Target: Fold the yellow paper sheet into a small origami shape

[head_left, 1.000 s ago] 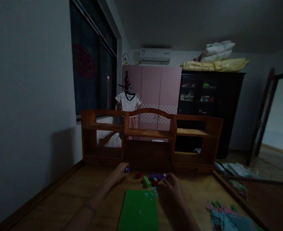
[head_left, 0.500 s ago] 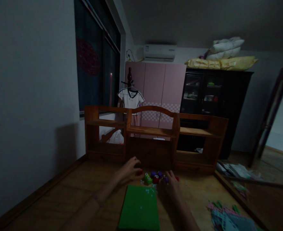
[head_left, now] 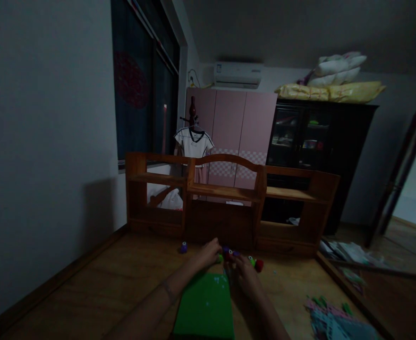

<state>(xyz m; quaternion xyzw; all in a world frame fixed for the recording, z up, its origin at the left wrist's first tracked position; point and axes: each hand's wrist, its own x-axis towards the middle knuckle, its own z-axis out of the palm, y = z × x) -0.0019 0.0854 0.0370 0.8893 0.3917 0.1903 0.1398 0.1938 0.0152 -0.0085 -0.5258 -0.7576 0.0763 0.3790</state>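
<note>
Green toy (head_left: 221, 259) against the left grip (head_left: 208, 254)

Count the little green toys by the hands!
2 in sight: one green toy by the left hand, another green toy beyond the right hand, beside a red toy. The hands may hide more.

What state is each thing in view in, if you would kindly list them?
Left hand: bent at green toy, grip unclear
Right hand: bent near red toy, grip unclear
Leftmost toy: upright
Green board: flat
Shirt: hung up
Wardrobe: shut
Cabinet: shut
</note>
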